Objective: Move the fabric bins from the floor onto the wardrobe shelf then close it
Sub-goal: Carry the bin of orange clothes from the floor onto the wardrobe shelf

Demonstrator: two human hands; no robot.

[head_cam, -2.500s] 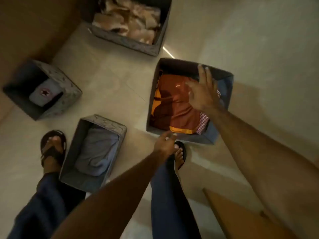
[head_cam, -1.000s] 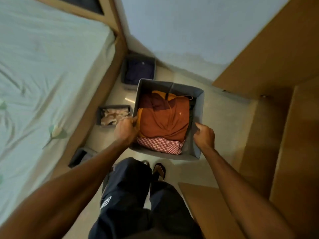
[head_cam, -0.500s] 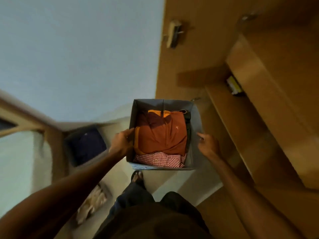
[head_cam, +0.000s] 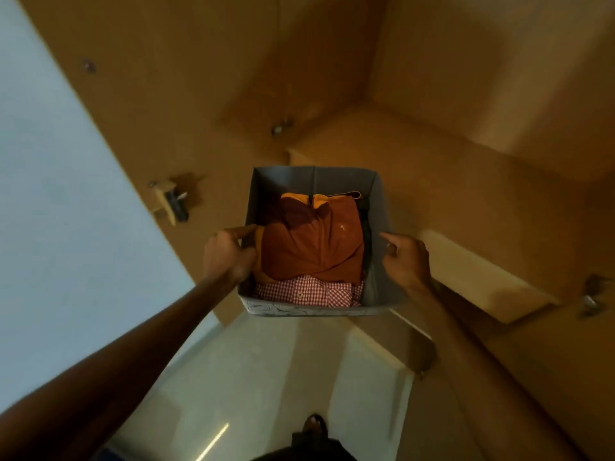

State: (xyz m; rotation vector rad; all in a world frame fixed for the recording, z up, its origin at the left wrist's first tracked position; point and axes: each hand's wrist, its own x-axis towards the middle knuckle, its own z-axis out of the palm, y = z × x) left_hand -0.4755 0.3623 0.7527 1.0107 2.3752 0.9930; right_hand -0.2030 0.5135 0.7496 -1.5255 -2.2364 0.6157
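On the left rim of the fabric bin (head_cam: 312,179), the left hand (head_cam: 229,257) pinches the wall; the right hand (head_cam: 404,257) grips the right rim. Holding folded clothes (head_cam: 312,247), it hangs just before the wardrobe shelf (head_cam: 416,168).

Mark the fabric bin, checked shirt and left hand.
fabric bin (head_cam: 316,310): head view, near outer wall.
checked shirt (head_cam: 306,291): head view, middle of visible strip.
left hand (head_cam: 226,257): head view, back of the hand.

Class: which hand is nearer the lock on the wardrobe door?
Left. The left hand grips the bin beside the lock; the right hand holds its opposite wall, farther off.
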